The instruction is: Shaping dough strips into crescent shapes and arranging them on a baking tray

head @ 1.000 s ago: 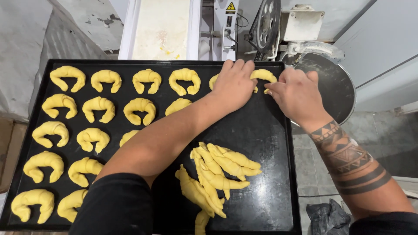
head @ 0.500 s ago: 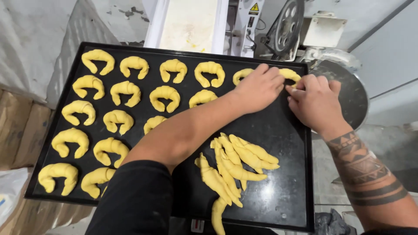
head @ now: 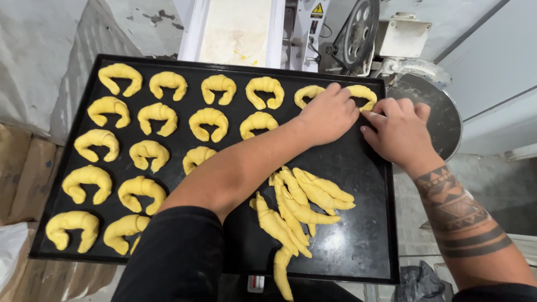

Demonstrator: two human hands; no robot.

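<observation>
A black baking tray (head: 358, 246) holds rows of raw yellow dough crescents (head: 210, 123). My left hand (head: 330, 114) reaches across the tray and lies over one crescent (head: 363, 92) at the far right corner, leaving only its two tips showing. My right hand (head: 400, 131), on a tattooed forearm, has its bent fingertips against that crescent's right tip. A pile of straight, uncurved dough rolls (head: 302, 207) lies near the tray's front edge, under my left forearm.
A dough machine with a pale belt (head: 235, 33) and a grey wheel (head: 358, 33) stands behind the tray. A round dark metal plate (head: 436, 106) sits to the right of the tray. Cardboard (head: 22, 168) lies to the left.
Both hands stay on the same far-right crescent. My head has dipped and shifted, so the tray sits lower in view and the machine shows more.
</observation>
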